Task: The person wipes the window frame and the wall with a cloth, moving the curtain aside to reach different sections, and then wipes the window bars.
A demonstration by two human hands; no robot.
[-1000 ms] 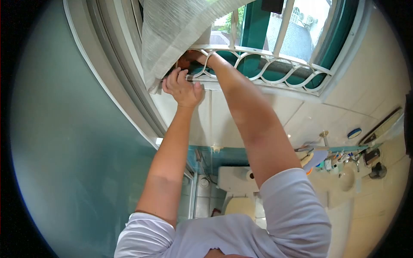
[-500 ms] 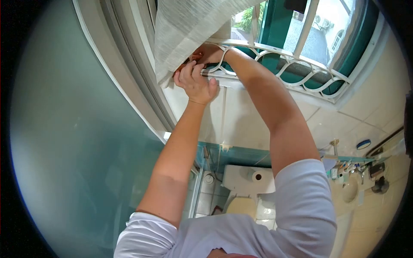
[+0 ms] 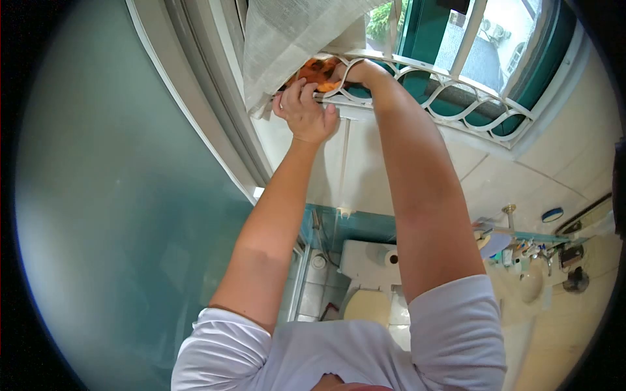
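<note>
An orange-and-dark patterned cloth (image 3: pixel 315 73) lies bunched on the window ledge, behind the white grille (image 3: pixel 447 98) and partly under the sheer curtain (image 3: pixel 280 49). My right hand (image 3: pixel 351 73) reaches through the grille, its fingers closed at the right side of this cloth and partly hidden by a curved bar. Over the lower edge of the window rests my left hand (image 3: pixel 306 116), fingers stretched out and thumb apart. Its fingertips lie right at the cloth's near edge, beside the hem of the curtain.
A frosted glass panel (image 3: pixel 130 215) stands along the left. Below my arms are a toilet (image 3: pixel 366 306) and a paper roll (image 3: pixel 391 258). At the right, toiletries (image 3: pixel 521 251) crowd a glass shelf near the washbasin (image 3: pixel 532 281). The green window frame (image 3: pixel 420 39) is beyond the grille.
More of the orange cloth shows from behind the curtain. My right hand has shifted to the right along the grille; my left hand stays at the ledge with its fingers slightly more spread.
</note>
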